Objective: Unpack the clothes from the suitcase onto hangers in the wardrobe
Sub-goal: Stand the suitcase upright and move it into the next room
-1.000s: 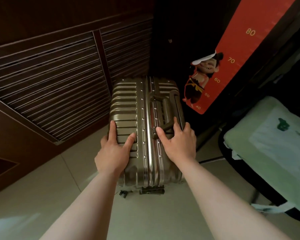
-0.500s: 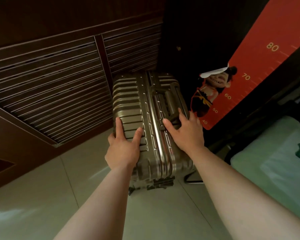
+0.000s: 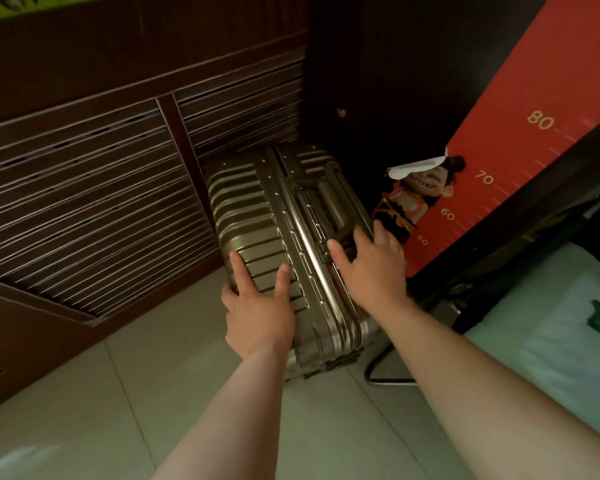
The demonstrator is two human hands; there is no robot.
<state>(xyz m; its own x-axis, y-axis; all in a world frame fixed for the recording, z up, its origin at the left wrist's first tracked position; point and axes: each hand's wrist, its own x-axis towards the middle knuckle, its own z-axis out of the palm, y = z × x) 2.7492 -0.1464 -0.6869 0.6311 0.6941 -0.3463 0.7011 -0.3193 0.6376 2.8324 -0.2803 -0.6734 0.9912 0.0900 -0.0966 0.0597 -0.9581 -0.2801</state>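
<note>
Now L hand (image 3: 260,313) presses suitcase (image 3: 257,216); R hand (image 3: 374,271) maybe.

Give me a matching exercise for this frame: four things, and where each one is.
1 ribbed bronze metal suitcase
2 red height chart strip
3 left hand
4 right hand

A at the suitcase's dark handle
B flat on the suitcase's ribs
C closed, on the pale tiled floor
D on the dark wall, right

Pairs: 1-C, 2-D, 3-B, 4-A
</note>
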